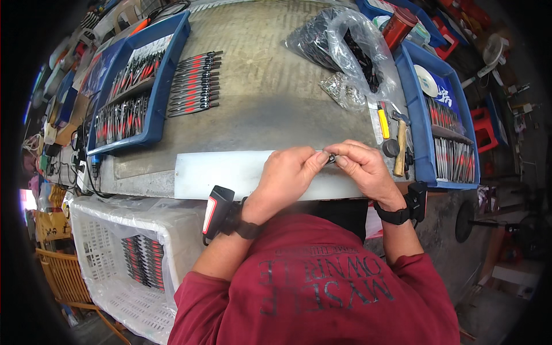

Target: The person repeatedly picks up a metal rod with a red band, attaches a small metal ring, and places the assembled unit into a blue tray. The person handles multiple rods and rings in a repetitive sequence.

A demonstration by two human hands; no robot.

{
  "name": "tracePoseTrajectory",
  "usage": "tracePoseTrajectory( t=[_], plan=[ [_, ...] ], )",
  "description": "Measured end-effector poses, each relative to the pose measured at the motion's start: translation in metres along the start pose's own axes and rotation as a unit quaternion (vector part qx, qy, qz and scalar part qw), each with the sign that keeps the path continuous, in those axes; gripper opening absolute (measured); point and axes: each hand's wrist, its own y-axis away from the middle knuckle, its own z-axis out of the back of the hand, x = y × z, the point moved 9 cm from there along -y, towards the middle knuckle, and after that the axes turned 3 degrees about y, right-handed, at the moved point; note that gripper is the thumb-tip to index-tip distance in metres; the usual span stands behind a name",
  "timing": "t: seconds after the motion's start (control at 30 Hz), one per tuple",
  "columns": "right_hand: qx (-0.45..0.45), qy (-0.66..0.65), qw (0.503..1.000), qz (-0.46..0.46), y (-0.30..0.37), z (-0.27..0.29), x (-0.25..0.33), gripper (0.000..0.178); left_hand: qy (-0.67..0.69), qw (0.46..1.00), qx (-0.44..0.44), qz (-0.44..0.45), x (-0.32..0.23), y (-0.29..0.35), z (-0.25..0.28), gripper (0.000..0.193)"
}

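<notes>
Over the white board [215, 175], my left hand [290, 172] and my right hand [363, 167] meet at the fingertips. Pinched between their thumbs and fingers is a small dark shiny part [331, 158], mostly covered, so its kind does not show. The board lies along the near edge of the worktable. Farther off to the left, a row of slim black-and-red pen-shaped tools [194, 86] lies on the table.
Blue trays [146, 135] [428, 167] with similar tools flank the table. At the back right sit a clear plastic bag [313, 46] of dark parts and a smaller bag [344, 90]. A hammer [401, 146] and yellow-handled tool [383, 122] lie right; a white crate [121, 299] stands lower left.
</notes>
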Motion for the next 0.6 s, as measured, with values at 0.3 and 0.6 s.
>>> tracePoseTrajectory(
  t=[0.3,0.6],
  plan=[
    [-0.042,0.037,0.998,0.034,0.005,-0.003,0.011,0.016,0.048,0.998,0.008,0.041,0.015,-0.001,-0.003,0.042],
    [-0.017,0.128,0.991,0.032,0.005,-0.003,0.011,0.012,0.060,0.997,0.018,0.045,0.015,0.002,-0.003,0.034]
  ],
)
